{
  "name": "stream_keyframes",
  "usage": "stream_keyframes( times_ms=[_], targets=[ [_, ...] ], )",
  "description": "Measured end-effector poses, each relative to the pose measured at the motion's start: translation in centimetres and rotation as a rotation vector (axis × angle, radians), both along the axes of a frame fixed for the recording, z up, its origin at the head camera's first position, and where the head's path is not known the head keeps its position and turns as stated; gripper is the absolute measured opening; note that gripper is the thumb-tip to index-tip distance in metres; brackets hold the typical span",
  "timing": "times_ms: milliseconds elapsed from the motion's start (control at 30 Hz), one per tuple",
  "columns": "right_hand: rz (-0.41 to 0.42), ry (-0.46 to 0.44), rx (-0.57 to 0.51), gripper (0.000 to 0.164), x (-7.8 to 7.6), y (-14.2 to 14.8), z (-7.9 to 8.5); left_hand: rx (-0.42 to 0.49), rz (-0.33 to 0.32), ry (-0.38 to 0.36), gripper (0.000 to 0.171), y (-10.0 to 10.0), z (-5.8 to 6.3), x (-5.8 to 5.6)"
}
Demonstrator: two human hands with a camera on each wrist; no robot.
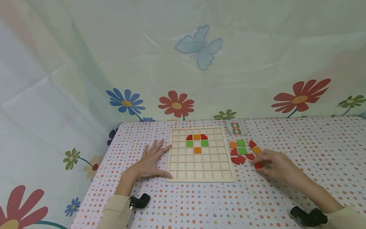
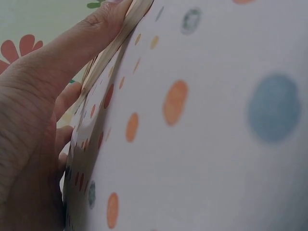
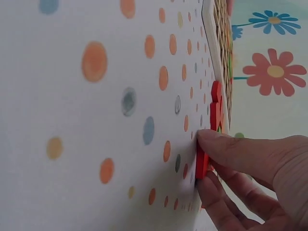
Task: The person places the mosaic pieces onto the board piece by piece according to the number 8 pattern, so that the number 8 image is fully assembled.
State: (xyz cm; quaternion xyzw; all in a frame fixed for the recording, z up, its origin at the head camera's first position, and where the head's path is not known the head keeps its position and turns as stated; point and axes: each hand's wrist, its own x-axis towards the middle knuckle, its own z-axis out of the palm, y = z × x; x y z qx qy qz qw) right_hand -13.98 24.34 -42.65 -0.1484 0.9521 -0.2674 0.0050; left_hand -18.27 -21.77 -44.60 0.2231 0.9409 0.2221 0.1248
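A square wooden grid board (image 1: 202, 166) lies on the table, with red quarter-round pieces, orange squares and green squares set in its upper cells. My left hand (image 1: 148, 163) rests at the board's left side with fingers spread; in the left wrist view its thumb (image 2: 82, 45) touches the board's edge. Right of the board, my right hand (image 1: 276, 166) pinches a red piece (image 3: 202, 161) between thumb and fingers, low against the tabletop. Loose red pieces, orange pieces and green squares (image 1: 242, 151) lie just left of that hand. The held piece's full outline is partly hidden by the fingers.
A small printed pattern card (image 1: 236, 127) lies beyond the loose pieces, near the board's upper right corner. The table has a dotted cloth (image 1: 183, 203). Behind it hangs a curtain (image 1: 251, 57) with flowers and a butterfly.
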Motion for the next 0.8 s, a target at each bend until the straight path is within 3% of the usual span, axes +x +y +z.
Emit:
stream_keyframes(
  times_ms=[467,800],
  targets=[
    [0.018,-0.084,0.001,0.027,-0.75,0.85,0.44,0.003,-0.004,0.007,0.115,0.12,-0.08,-0.08],
    [-0.046,-0.044,-0.019,0.019,-0.47,0.72,0.26,-0.013,0.011,-0.008,0.116,0.03,-0.24,-0.11]
  ],
)
